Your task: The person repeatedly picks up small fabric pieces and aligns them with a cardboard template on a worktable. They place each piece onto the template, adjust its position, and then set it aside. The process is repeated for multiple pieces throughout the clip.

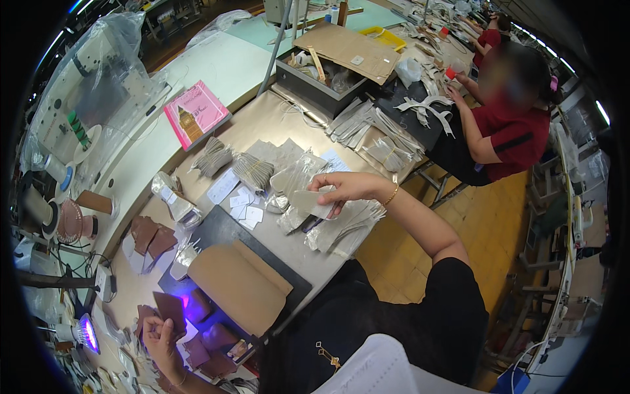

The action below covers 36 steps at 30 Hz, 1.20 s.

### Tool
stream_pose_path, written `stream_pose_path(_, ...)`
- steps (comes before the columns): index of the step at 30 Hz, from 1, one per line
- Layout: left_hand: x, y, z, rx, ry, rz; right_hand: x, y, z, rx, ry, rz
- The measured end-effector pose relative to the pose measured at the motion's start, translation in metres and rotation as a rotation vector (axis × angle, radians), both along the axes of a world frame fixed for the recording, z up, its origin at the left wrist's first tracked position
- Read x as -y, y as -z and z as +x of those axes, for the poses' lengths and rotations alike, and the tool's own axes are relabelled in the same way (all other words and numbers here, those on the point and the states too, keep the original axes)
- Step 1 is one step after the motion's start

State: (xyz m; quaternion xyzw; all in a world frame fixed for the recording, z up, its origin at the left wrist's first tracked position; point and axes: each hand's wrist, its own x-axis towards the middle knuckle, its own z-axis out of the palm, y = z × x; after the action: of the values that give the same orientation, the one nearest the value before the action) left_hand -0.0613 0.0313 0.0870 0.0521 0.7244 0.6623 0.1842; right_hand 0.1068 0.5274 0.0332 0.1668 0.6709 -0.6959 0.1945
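Note:
My left hand [161, 338] is closed on a dark brown flat piece [170, 310], held upright between thumb and fingers beside the purple lamp light. Around it lie more brown pieces [211, 336], tinted violet. Over the far part of the table, my right hand [346, 190] pinches a thin pale grey piece [314, 204] with one rounded end. Beneath that hand are stacks of silvery-grey cut pieces [342, 226]. Between my hands, a folded tan cardboard sheet [236, 285] lies on a dark board [223, 226].
At the left, a lamp [86, 333] shines purple near a plastic-covered sewing machine [85, 92]. Rubber-banded bundles [254, 169], small white cards [247, 206] and a pink book [195, 113] lie ahead. A dark box [318, 85] stands beyond; a co-worker in red [512, 128] sits at the right.

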Motion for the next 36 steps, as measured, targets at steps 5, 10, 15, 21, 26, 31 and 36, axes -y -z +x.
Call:
stream_pose_path(5,-0.047,-0.002,0.027,0.108,0.145,0.07,0.01,-0.013,-0.001,-0.082,0.098,0.009)
stream_pose_path(10,-0.073,0.011,0.039,0.272,0.204,-0.091,0.048,-0.035,-0.015,-0.221,0.056,0.014)
stream_pose_path(15,-0.073,0.02,0.04,0.445,0.199,-0.012,0.103,-0.046,-0.041,-0.25,0.134,-0.096)
stream_pose_path(21,-0.067,0.022,0.045,0.515,0.23,0.061,0.159,-0.045,-0.059,-0.209,-0.045,-0.125)
stream_pose_path(26,-0.066,0.022,0.046,0.495,0.234,0.117,0.179,-0.042,-0.072,-0.143,-0.176,-0.067)
stream_pose_path(31,-0.065,0.021,0.047,0.44,0.249,0.099,0.185,-0.039,-0.087,-0.11,-0.273,-0.036)
stream_pose_path(36,-0.065,0.015,0.046,0.467,0.265,0.076,0.19,-0.037,-0.094,-0.088,-0.306,-0.02)
